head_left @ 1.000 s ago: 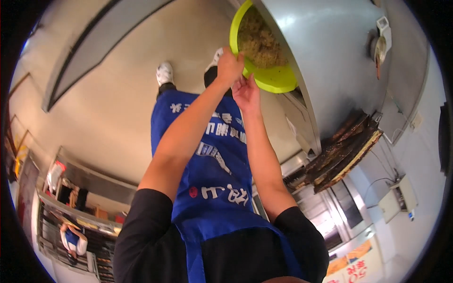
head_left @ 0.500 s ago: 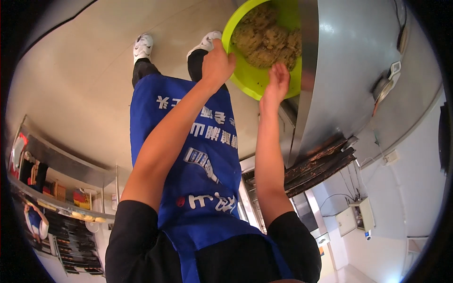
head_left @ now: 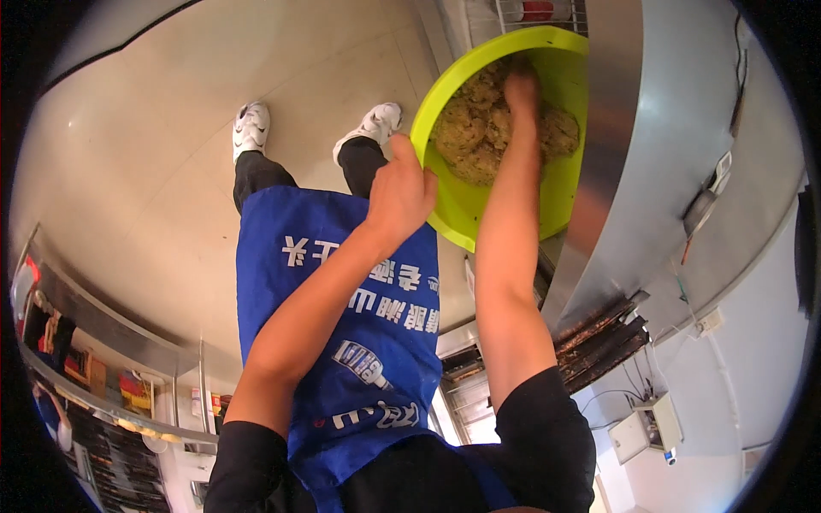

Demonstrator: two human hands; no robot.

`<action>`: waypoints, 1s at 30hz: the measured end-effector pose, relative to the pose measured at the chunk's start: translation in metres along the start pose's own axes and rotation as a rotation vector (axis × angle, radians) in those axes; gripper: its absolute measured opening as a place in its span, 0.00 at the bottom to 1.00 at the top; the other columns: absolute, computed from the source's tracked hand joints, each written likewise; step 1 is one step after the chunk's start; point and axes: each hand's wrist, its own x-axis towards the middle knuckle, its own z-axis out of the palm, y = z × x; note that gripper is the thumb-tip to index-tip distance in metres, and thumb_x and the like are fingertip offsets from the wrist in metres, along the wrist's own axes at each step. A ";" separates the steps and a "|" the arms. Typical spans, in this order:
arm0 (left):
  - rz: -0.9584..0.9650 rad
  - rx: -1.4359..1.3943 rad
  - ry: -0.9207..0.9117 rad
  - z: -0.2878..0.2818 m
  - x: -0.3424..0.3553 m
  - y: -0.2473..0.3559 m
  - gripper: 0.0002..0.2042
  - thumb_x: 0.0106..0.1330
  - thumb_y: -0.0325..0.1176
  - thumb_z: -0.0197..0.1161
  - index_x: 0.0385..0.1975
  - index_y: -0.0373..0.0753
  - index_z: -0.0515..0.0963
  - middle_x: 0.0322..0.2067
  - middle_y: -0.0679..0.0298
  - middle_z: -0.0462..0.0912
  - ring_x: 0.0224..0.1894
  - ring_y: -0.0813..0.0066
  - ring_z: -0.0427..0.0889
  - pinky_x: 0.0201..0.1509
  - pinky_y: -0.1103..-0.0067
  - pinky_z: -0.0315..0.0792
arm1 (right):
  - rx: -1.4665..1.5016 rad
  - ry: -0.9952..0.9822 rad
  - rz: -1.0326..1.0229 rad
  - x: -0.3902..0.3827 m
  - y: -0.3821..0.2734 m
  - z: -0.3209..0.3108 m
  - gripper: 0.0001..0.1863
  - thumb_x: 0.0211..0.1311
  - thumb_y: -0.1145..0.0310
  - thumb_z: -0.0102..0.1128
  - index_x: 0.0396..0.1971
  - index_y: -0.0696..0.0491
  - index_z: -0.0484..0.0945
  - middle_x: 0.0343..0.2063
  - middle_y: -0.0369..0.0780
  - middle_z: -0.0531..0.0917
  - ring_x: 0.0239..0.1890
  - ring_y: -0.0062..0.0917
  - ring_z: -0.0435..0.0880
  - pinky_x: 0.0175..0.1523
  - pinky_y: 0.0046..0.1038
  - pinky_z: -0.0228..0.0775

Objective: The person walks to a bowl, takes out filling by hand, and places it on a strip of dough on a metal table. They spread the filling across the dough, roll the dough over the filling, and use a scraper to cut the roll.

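A large lime-green basin (head_left: 466,224) is partly hidden at the right by the edge of a steel counter. In it lies a lumpy mass of brownish, dough-like mixture (head_left: 462,128). My left hand (head_left: 400,195) grips the near-left rim of the basin. My right hand (head_left: 522,88) reaches over the mixture and presses into its far part. The fingers of that hand are blurred and partly sunk in the mass, so their pose is unclear.
The steel counter (head_left: 658,154) runs along my right, with a pan (head_left: 699,212) farther right. A wire rack (head_left: 547,12) stands beyond the basin. Dark trays (head_left: 599,350) are stacked near my right elbow. Steel shelving (head_left: 128,329) with goods stands at the left.
My right hand has moved from the near inner side of the basin to the far part of the mixture. My left hand stays at the rim. The whole view has tilted, showing more beyond the basin.
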 end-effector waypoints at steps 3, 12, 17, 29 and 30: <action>0.081 -0.035 0.028 0.002 0.004 0.014 0.19 0.68 0.25 0.61 0.48 0.25 0.57 0.27 0.34 0.81 0.31 0.28 0.83 0.36 0.47 0.78 | 0.002 -0.028 -0.024 0.004 -0.003 -0.003 0.28 0.83 0.48 0.48 0.66 0.55 0.79 0.61 0.50 0.84 0.65 0.50 0.81 0.69 0.46 0.71; 0.022 -0.071 -0.048 0.000 -0.017 0.021 0.19 0.70 0.25 0.60 0.49 0.23 0.57 0.28 0.32 0.81 0.31 0.28 0.82 0.37 0.46 0.77 | 0.153 -0.034 -0.009 -0.030 -0.004 -0.027 0.26 0.82 0.51 0.52 0.63 0.56 0.80 0.60 0.50 0.85 0.63 0.46 0.82 0.68 0.43 0.72; 0.093 -0.059 0.033 0.007 -0.024 0.008 0.19 0.70 0.25 0.60 0.49 0.23 0.57 0.28 0.33 0.81 0.31 0.28 0.82 0.36 0.46 0.76 | 0.223 -0.061 -0.017 -0.028 -0.013 -0.034 0.24 0.82 0.53 0.54 0.62 0.57 0.81 0.59 0.50 0.86 0.62 0.44 0.83 0.67 0.41 0.72; 0.085 -0.069 0.043 -0.002 -0.008 -0.006 0.19 0.69 0.26 0.61 0.48 0.25 0.59 0.25 0.35 0.81 0.29 0.30 0.83 0.33 0.47 0.76 | 0.737 0.455 -0.024 -0.151 -0.023 -0.042 0.16 0.80 0.66 0.62 0.59 0.59 0.82 0.58 0.45 0.86 0.59 0.32 0.84 0.67 0.34 0.74; 0.133 -0.074 0.059 0.001 -0.011 -0.008 0.18 0.69 0.26 0.61 0.48 0.25 0.59 0.25 0.35 0.81 0.29 0.31 0.82 0.33 0.48 0.76 | 0.775 0.456 0.019 -0.178 -0.008 -0.039 0.16 0.78 0.69 0.62 0.60 0.59 0.80 0.59 0.45 0.85 0.61 0.32 0.83 0.67 0.34 0.75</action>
